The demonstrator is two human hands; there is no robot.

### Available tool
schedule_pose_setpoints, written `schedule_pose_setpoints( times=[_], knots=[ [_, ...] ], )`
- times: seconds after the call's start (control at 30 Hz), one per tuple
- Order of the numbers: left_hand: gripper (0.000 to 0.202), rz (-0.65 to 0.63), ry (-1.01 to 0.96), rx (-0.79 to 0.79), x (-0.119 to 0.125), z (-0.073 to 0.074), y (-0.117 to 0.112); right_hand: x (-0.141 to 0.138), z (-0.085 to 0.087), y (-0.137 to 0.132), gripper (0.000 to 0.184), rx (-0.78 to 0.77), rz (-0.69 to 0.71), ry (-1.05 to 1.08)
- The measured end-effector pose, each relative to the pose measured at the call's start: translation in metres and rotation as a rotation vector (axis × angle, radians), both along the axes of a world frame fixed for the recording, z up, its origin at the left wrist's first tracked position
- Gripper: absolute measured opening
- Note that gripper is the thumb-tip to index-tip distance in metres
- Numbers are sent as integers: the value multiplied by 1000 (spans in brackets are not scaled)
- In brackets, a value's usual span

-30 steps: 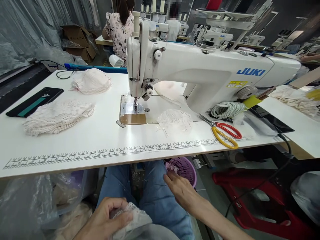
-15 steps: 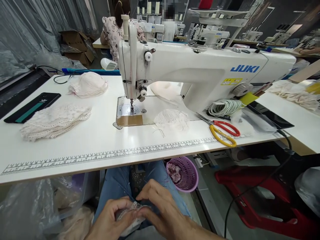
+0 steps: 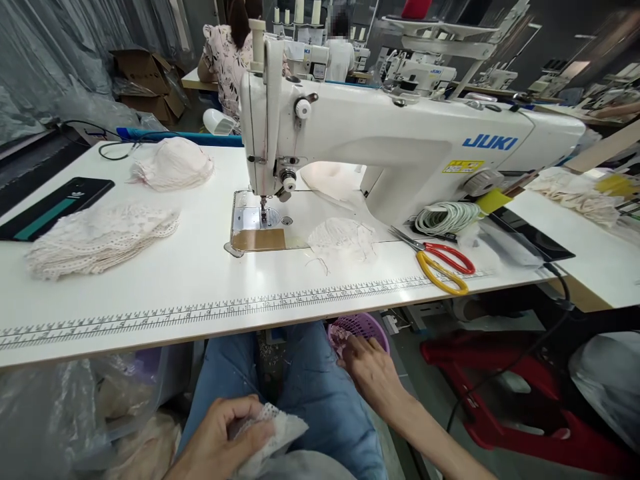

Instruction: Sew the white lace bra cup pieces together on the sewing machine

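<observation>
My left hand [image 3: 233,430] is closed on a piece of white eyelet lace fabric [image 3: 287,430] low over my lap, thumb on top. At the purple plastic basket [image 3: 373,325] below the table edge is my right hand [image 3: 373,370], its fingers bent down over the near rim. Whatever those fingertips may pinch is hidden. Pinkish fabric scraps [image 3: 339,337] lie in the basket beside the fingers. On the tabletop above, a thin white lace piece [image 3: 343,239] with loose threads rests right of the needle plate [image 3: 255,219].
A white sewing machine [image 3: 360,127] stands on the table. Scissors [image 3: 440,263] with red and yellow handles lie near its front edge. Stacked lace pieces [image 3: 105,240], pale fabric cups [image 3: 173,163] and a black-green case [image 3: 55,210] are at left. A red stool [image 3: 500,413] stands lower right.
My right hand has let go of the lace fabric and moved right to the basket. My left hand keeps the fabric over my lap. The view has shifted slightly.
</observation>
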State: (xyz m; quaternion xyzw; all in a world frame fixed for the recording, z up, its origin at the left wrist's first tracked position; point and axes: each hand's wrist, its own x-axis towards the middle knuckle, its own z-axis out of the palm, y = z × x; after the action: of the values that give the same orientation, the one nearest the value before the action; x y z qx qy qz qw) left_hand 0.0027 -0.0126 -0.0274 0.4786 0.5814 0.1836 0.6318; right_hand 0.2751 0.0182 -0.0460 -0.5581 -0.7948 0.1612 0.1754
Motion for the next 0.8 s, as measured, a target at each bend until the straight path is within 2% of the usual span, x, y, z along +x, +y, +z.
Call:
schedule_pose_setpoints(
  times=[0.07,0.2,0.27,0.4,0.6,0.8],
  knots=[
    [37,-12,-41,-10,4,1,2,-4,15,-6,17,-69,60,61],
    [40,-46,-177,-39,13,12,8,-36,47,-13,22,-469,304,461],
    [40,-36,-208,-46,14,16,8,-50,50,-12,20,-600,286,566],
    [39,-47,-203,-20,8,16,7,-60,41,-9,16,-801,170,715],
    [39,-210,-228,10,6,5,9,-57,40,-10,15,-898,144,755],
    [42,-197,-170,15,10,4,10,-54,44,-7,20,-923,195,744]
  ],
)
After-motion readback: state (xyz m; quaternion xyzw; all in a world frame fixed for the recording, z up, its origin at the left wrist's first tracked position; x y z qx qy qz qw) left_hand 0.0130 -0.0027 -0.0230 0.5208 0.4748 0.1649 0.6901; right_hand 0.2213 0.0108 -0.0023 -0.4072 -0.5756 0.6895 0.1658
